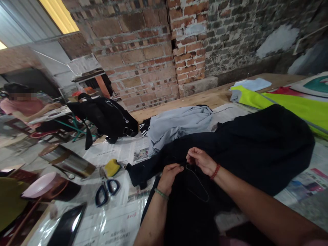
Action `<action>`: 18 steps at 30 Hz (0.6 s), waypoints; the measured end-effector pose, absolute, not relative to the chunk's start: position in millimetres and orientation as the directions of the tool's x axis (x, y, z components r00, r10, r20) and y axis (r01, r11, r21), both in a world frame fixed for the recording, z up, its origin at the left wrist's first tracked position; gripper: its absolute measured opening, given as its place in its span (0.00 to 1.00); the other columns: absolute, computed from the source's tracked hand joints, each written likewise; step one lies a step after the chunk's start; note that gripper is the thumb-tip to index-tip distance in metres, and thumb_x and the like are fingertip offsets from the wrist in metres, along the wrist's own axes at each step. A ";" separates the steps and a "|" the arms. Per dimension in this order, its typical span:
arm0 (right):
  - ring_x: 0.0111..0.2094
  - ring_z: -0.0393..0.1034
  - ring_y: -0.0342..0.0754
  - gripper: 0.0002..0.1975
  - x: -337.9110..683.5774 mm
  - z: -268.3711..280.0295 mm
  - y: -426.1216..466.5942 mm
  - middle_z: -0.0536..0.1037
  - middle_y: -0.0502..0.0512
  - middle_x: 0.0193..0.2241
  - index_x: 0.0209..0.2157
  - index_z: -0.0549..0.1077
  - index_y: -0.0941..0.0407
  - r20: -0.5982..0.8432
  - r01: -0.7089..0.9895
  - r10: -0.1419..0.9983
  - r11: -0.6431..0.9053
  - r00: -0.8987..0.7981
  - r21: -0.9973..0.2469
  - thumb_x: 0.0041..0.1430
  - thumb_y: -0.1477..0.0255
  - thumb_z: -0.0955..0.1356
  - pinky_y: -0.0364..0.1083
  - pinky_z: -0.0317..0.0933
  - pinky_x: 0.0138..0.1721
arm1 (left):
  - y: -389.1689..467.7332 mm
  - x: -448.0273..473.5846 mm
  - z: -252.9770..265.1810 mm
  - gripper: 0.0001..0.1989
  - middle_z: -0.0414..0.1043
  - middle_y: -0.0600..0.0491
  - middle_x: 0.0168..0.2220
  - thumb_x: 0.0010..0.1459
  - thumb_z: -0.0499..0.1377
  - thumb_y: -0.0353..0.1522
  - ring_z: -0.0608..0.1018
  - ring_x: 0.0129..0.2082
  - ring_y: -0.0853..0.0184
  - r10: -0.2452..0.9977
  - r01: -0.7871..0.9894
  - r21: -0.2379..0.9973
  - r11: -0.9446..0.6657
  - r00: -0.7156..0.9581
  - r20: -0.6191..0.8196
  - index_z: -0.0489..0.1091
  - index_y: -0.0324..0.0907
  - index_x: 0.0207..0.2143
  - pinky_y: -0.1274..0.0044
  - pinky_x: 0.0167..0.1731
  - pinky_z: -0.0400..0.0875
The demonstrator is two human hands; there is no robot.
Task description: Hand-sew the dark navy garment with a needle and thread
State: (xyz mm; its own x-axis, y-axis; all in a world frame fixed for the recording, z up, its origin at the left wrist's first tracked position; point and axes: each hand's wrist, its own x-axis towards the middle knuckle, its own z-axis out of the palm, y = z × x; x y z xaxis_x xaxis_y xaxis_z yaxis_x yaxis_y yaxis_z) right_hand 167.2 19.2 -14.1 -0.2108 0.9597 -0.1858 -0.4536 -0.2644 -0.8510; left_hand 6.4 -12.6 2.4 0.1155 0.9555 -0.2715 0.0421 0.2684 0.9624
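My left hand (169, 176), with a green bead bracelet at the wrist, has thumb and finger pinched together at the edge of a black cloth garment (189, 215). Close by on the right, my right hand (201, 160), wearing a red bead bracelet, is closed in a pinch. Whatever sits between its fingertips is too small to make out. A thin pale thread (196, 181) hangs in a loop below both hands, against the black cloth. Beyond them a dark navy garment (256, 143) lies spread out, its narrow end reaching left.
Blue-handled scissors (101, 195), a yellow sponge-like piece (112, 167), a phone (67, 225) and a steel flask (67, 160) lie left. Behind are a black bag (102, 116), grey clothing (181, 123), a neon vest (294, 106) and an iron (316, 83). A person (25, 109) sits far left.
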 end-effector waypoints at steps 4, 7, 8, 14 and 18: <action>0.20 0.66 0.38 0.13 173.0 -17.3 23.9 0.72 0.48 0.23 0.26 0.62 0.57 -0.162 -0.542 0.963 -0.256 -0.215 -0.800 0.43 0.66 0.70 0.39 0.57 0.22 | -10.7 2.9 1.9 0.07 0.66 0.58 0.16 0.36 0.64 0.32 0.66 0.19 0.75 0.950 0.021 0.959 0.284 0.131 -0.284 0.70 0.38 0.15 0.82 0.21 0.58; 0.18 0.66 0.39 0.11 175.1 -12.0 25.9 0.73 0.48 0.25 0.30 0.61 0.55 -0.094 -0.559 0.962 -0.226 -0.255 -0.798 0.50 0.63 0.66 0.39 0.56 0.18 | -9.3 -0.5 1.4 0.06 0.67 0.58 0.16 0.36 0.64 0.31 0.68 0.18 0.75 0.936 -0.037 0.941 0.337 0.118 -0.331 0.71 0.38 0.18 0.83 0.21 0.59; 0.17 0.66 0.39 0.10 175.6 -8.2 27.1 0.73 0.47 0.24 0.32 0.61 0.54 -0.078 -0.564 0.959 -0.225 -0.272 -0.795 0.52 0.64 0.64 0.39 0.56 0.17 | -9.0 -1.4 1.7 0.06 0.68 0.58 0.17 0.36 0.64 0.31 0.68 0.18 0.75 0.932 -0.064 0.933 0.354 0.106 -0.347 0.71 0.38 0.19 0.83 0.21 0.60; 0.20 0.68 0.38 0.06 183.3 28.1 48.7 0.72 0.47 0.22 0.36 0.63 0.57 -0.105 -0.525 0.935 -0.281 -0.339 -0.803 0.54 0.78 0.62 0.38 0.62 0.22 | -10.2 -3.4 6.5 0.06 0.69 0.58 0.17 0.35 0.64 0.28 0.69 0.18 0.75 0.917 -0.152 0.905 0.397 0.105 -0.384 0.72 0.39 0.21 0.83 0.21 0.61; 0.23 0.71 0.40 0.04 189.9 47.8 71.7 0.73 0.50 0.23 0.33 0.64 0.58 -0.113 -0.505 0.955 -0.243 -0.274 -0.828 0.55 0.80 0.61 0.39 0.64 0.24 | -11.2 -4.0 6.5 0.07 0.70 0.59 0.17 0.34 0.64 0.28 0.70 0.18 0.75 0.917 -0.161 0.903 0.398 0.096 -0.387 0.72 0.39 0.22 0.83 0.21 0.61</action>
